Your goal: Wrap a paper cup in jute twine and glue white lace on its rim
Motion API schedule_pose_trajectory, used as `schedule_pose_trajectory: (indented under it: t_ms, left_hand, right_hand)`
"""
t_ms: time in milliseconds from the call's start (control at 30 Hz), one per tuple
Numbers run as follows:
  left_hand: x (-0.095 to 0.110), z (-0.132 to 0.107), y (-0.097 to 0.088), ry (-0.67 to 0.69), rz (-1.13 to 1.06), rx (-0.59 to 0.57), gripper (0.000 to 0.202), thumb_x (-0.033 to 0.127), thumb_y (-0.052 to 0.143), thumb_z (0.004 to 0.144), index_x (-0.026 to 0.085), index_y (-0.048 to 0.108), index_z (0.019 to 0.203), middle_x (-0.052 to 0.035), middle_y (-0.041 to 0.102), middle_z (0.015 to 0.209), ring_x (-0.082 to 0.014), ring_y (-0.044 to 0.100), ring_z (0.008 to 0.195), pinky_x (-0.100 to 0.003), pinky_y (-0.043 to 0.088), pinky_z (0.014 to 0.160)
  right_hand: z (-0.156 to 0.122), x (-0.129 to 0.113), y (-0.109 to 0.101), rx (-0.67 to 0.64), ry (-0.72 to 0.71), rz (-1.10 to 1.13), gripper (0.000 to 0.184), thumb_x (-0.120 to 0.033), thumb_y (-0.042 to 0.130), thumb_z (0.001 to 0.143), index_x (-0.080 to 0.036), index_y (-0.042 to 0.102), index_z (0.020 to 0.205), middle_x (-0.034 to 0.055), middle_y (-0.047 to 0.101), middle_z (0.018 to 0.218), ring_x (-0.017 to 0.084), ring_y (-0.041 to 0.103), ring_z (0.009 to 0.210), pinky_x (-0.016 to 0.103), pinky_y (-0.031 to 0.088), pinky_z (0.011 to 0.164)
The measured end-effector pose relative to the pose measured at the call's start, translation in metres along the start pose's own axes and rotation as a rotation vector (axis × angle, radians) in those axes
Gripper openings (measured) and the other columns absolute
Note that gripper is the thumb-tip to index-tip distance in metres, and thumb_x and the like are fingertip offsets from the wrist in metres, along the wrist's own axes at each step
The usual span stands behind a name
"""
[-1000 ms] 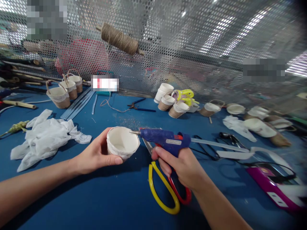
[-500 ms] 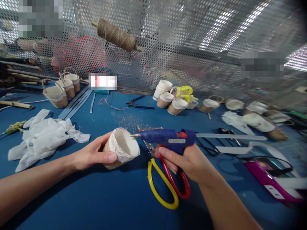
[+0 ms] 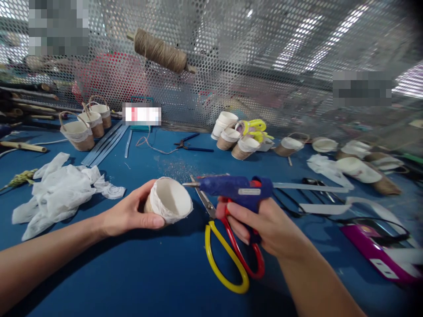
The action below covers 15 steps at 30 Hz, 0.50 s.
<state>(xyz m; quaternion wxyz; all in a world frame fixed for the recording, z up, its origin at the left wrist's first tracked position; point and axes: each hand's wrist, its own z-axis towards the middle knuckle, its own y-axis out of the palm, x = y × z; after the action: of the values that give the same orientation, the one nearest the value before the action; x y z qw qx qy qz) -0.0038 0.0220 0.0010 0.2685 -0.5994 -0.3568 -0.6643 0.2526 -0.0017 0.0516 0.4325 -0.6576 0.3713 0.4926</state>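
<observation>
My left hand [image 3: 132, 209] is wrapped round a paper cup [image 3: 172, 202] with a brown burlap side and white lace at its rim. The cup is tilted, its white inside facing up toward me. A blue hot glue gun [image 3: 228, 188] is gripped in my right hand [image 3: 264, 220], its metal nozzle just right of the cup's rim and a clear glue stick [image 3: 307, 187] jutting from its back. Beneath the gun lie scissors [image 3: 228, 264] with one yellow and one red handle; my right fingers partly cover the red one.
White lace [image 3: 62, 189] lies heaped at left. Small handled baskets [image 3: 79, 136] stand behind it, near glue sticks [image 3: 105, 143]. Pliers [image 3: 194, 147] and more cups [image 3: 244, 147] are at the back. A purple power strip [image 3: 373, 255] sits at right. A twine spool [image 3: 160, 50] hangs on the mesh.
My right hand has drawn the glue gun slightly right, its nozzle moving from over the cup's opening to the rim's edge. The cup has turned a little in my left hand.
</observation>
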Motion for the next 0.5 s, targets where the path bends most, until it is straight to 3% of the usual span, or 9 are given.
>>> schedule_pose_trajectory:
  t_ms: [233, 500]
  left_hand:
    - [-0.004, 0.003, 0.003, 0.096, 0.038, 0.246, 0.066, 0.035, 0.076, 0.058, 0.021, 0.043, 0.114, -0.0100, 0.058, 0.108, -0.0242, 0.057, 0.098, -0.036, 0.046, 0.083]
    - [0.001, 0.004, 0.011, 0.108, 0.046, 0.237, 0.064, 0.036, 0.077, 0.056, 0.021, 0.043, 0.108, -0.0089, 0.058, 0.104, -0.0217, 0.058, 0.090, -0.034, 0.049, 0.076]
  right_hand:
    - [0.008, 0.007, 0.015, 0.049, 0.153, 0.414, 0.030, -0.042, 0.061, 0.074, -0.014, 0.060, 0.065, -0.0078, 0.036, 0.036, 0.003, 0.028, 0.031, 0.016, 0.018, 0.031]
    - [0.014, 0.015, 0.026, -0.050, 0.242, 0.619, 0.027, -0.040, 0.063, 0.073, -0.014, 0.061, 0.063, -0.0086, 0.036, 0.037, 0.002, 0.023, 0.030, 0.015, 0.016, 0.030]
